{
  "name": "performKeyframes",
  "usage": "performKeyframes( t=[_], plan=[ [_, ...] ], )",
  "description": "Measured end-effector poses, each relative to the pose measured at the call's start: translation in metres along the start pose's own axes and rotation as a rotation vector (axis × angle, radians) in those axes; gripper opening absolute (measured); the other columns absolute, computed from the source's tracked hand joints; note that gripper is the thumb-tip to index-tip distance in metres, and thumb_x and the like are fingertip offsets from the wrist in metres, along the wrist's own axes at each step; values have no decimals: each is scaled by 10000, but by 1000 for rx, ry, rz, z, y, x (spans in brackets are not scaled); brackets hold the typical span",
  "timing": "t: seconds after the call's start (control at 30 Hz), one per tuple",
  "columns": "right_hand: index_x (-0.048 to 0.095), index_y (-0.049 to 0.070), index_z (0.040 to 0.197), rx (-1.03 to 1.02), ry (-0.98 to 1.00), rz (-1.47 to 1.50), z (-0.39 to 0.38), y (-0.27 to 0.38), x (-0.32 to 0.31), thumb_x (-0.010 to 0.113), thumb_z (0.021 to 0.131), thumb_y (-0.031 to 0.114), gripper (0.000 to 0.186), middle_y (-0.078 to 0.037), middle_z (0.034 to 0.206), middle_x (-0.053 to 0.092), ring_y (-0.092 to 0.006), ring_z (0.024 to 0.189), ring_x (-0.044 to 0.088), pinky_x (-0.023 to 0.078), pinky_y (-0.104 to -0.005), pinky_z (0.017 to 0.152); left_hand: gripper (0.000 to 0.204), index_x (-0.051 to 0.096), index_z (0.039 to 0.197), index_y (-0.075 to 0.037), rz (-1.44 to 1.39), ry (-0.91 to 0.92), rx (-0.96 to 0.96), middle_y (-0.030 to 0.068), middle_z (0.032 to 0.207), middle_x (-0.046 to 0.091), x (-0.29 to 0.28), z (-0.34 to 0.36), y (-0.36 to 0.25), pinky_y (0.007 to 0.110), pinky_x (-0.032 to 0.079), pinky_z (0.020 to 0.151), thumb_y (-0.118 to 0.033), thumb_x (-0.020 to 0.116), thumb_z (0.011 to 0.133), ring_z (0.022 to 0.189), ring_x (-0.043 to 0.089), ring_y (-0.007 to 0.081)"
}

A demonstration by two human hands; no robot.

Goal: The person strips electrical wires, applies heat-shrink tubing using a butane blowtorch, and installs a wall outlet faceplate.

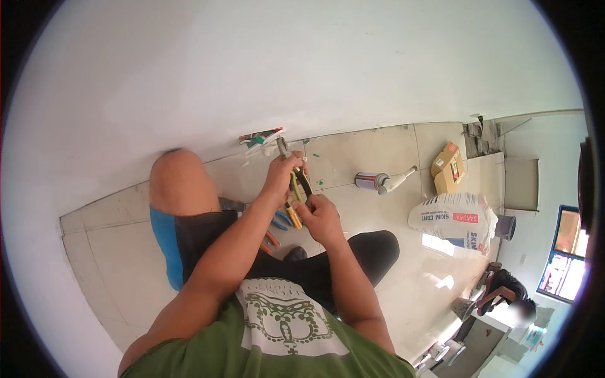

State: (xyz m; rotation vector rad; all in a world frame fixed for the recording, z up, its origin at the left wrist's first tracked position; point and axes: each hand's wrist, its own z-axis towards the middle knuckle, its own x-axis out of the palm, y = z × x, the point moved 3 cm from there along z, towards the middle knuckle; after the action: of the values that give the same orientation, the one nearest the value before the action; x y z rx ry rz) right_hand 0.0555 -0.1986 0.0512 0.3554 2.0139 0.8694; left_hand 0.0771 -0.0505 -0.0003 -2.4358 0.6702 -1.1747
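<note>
My left hand is closed on pliers near their head, which points toward a wall box with green and red bits inside, low in the white wall. My right hand is closed round the lower end of the long black-and-yellow handles. A yellow screwdriver-like handle hangs between my hands; which fingers hold it is unclear. Tools with blue handles and orange handles lie on the floor between my legs, partly hidden by my left arm. Small green scraps lie by the wall.
To the right lie a cylindrical can, a white nozzled tube, a cardboard box and a large white sack beside a grey bucket. Another person bends at the far right, near a window. My knees frame the work spot.
</note>
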Motion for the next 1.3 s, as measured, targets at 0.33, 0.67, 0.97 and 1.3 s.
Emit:
performKeyframes(
  t=[0.33, 0.67, 0.97, 1.3],
  plan=[
    [552, 41, 980, -117, -332, 854, -12, 8, 17, 727, 913, 312, 330, -104, 922, 632, -188, 722, 593, 500, -345, 613, 275, 569, 824, -119, 76, 74, -6, -5, 680, 586, -8, 7, 2, 296, 497, 523, -337, 677, 951, 570, 605, 150],
    [613, 63, 911, 64, -161, -108, -10, 10, 4, 721, 882, 444, 398, -145, 1007, 592, -288, 792, 630, 519, -414, 692, 335, 607, 1079, -64, 93, -67, 14, 71, 844, 627, 1, -5, 0, 379, 585, 753, -363, 687, 950, 780, 675, 232],
    [577, 27, 1051, 60, -324, 795, -1, -20, 5, 732, 902, 351, 389, -100, 1003, 608, -220, 824, 662, 523, -345, 692, 293, 564, 901, -96, 28, 57, 34, -19, 701, 585, -5, 8, 2, 377, 581, 674, -358, 679, 962, 627, 627, 158],
    [684, 35, 1002, -107, -262, -272, -10, 19, 8, 719, 869, 288, 288, -195, 1043, 585, -335, 952, 611, 505, -413, 824, 304, 616, 1052, -77, 26, -90, 77, 32, 830, 614, -4, -4, 2, 330, 541, 713, -357, 682, 953, 732, 614, 162]
  ],
)
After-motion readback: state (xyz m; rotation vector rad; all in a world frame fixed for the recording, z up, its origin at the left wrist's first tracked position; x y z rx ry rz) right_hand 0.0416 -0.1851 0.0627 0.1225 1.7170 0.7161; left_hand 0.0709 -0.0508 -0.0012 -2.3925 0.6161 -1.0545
